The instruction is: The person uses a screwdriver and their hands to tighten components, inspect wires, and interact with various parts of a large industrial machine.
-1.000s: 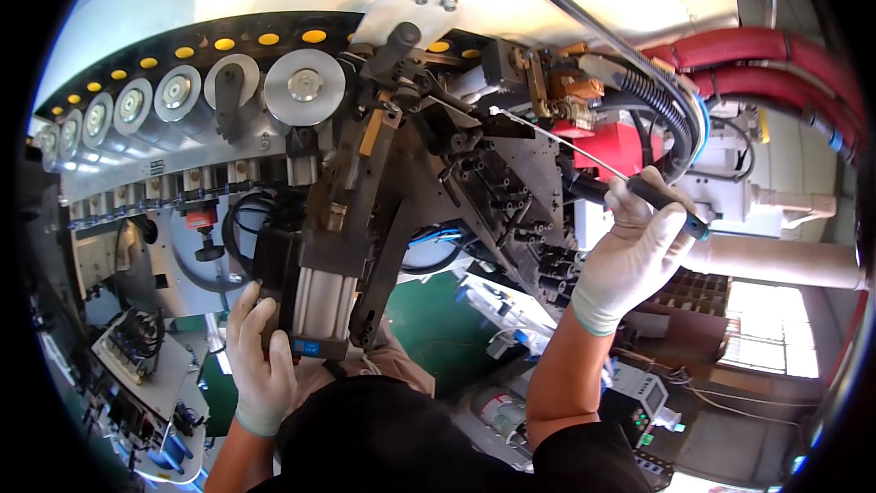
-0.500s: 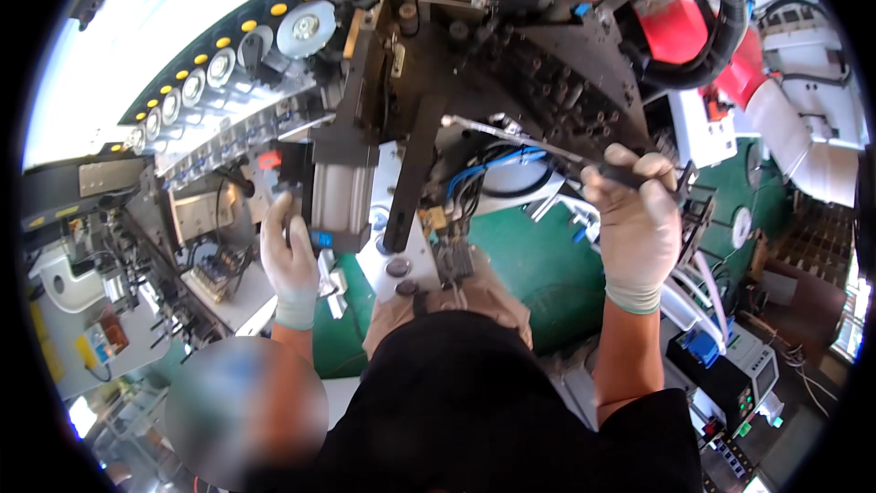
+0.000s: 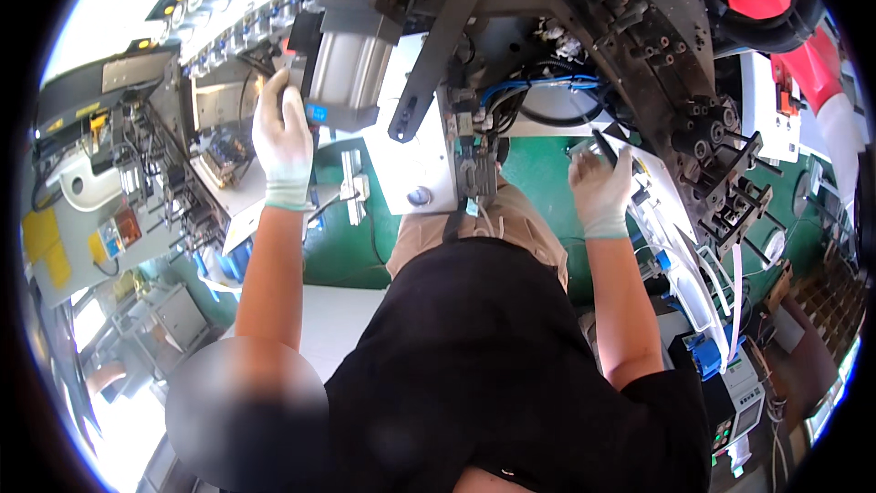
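My left hand (image 3: 284,141), in a white glove, is held up beside a grey pneumatic cylinder (image 3: 350,68) with dark end blocks. Its fingers are stretched out, with the thumb next to the cylinder's lower end; whether they touch cannot be made out. My right hand (image 3: 602,192), also gloved, is closed round the black handle of a screwdriver (image 3: 603,147) in front of my right hip. Only a dark part of the handle shows above the fingers, and the shaft is not discernible. To the right of the cylinder, a black flat bar (image 3: 429,73) slants down from the machine.
A dark machine plate with bolts (image 3: 630,27) spans the upper right. Blue and black cables (image 3: 547,87) loop beneath it. A white panel (image 3: 415,160) stands near my legs. Red-and-white ducting (image 3: 812,73) runs at far right, and a control box (image 3: 744,402) sits lower right.
My right hand has drawn down and left with the screwdriver, away from the machine plate. The view has shifted, so the machine sits higher. My left hand stays beside the cylinder.
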Tool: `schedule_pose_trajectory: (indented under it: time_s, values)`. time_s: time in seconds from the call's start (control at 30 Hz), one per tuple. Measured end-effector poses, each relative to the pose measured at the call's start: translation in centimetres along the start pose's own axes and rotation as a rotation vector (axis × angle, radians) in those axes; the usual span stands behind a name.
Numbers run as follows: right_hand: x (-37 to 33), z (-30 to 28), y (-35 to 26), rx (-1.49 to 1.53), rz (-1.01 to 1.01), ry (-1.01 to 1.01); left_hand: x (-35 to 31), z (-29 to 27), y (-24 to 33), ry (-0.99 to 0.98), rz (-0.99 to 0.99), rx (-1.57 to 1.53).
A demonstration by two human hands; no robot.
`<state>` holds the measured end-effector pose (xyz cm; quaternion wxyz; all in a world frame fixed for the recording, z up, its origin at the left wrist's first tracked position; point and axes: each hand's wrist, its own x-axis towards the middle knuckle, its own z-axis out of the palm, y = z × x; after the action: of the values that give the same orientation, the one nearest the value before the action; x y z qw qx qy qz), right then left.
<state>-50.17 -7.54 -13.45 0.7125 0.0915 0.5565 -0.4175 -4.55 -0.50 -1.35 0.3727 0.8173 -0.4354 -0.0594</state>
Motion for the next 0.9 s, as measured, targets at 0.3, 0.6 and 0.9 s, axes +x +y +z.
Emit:
schedule_pose_trajectory:
  time_s: [0.3, 0.6, 0.9]
  values:
    - [9.3, 6.0, 3.5, -0.762, -0.7, -0.218, 0.3, 0.0, 0.8, -0.003, -0.047, 0.019]
    - [14.3, 7.7, 5.9, -1.777, -0.804, -0.125, 0.2, -0.1, 1.4, -0.017, -0.024, 0.056]
    - [14.2, 8.0, 5.9, -1.671, -0.842, -0.166, 0.5, -0.8, 0.5, -0.07, -0.032, 0.082]
